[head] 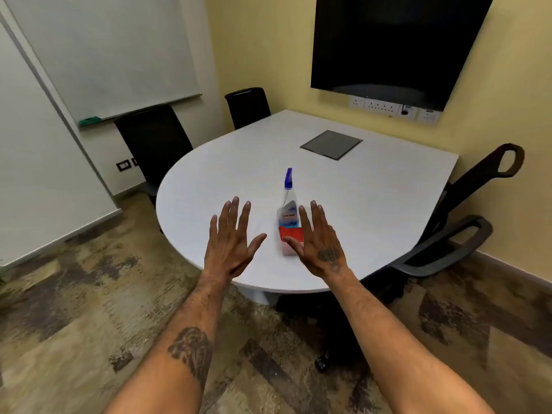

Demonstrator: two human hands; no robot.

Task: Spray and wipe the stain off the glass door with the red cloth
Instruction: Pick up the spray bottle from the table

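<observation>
Fingers (231, 213) splayed, holding nothing: left hand (230, 249), right hand (322, 249) | red cloth (291, 233) apparently touching spray bottle (287, 204)

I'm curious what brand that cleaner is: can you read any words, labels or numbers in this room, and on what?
Label on the spray bottle: printed words, too blurred to read.
Nothing else in view shows legible text.

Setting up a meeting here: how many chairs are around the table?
3: left chair below the whiteboard, far chair in the corner, right chair beside the table; more may be hidden.
</observation>
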